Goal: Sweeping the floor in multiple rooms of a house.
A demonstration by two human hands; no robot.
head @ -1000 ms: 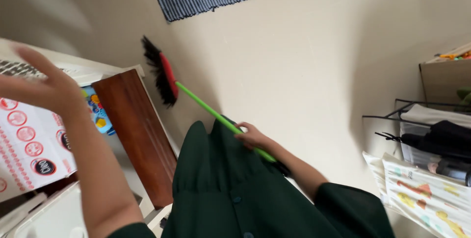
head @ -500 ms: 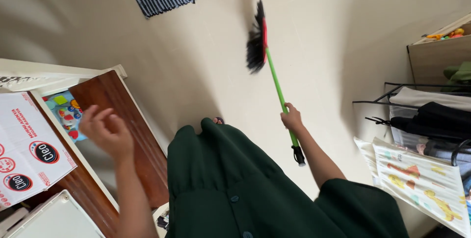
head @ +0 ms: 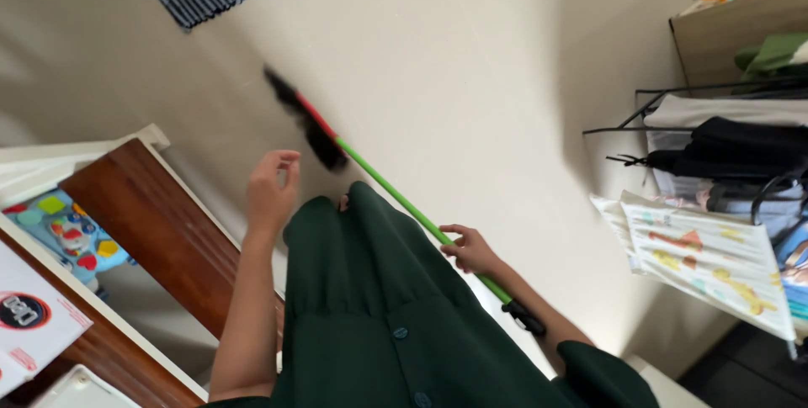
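Broom (head: 396,193) over bare floor (head: 471,63)

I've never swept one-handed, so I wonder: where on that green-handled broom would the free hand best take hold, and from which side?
Probably on the bare green shaft of the broom, between the black bristle head and the right hand already wrapped around it lower down. The left hand hangs open just left of that stretch, so coming from the left looks easiest; the shaft is thin, straight and slanted.
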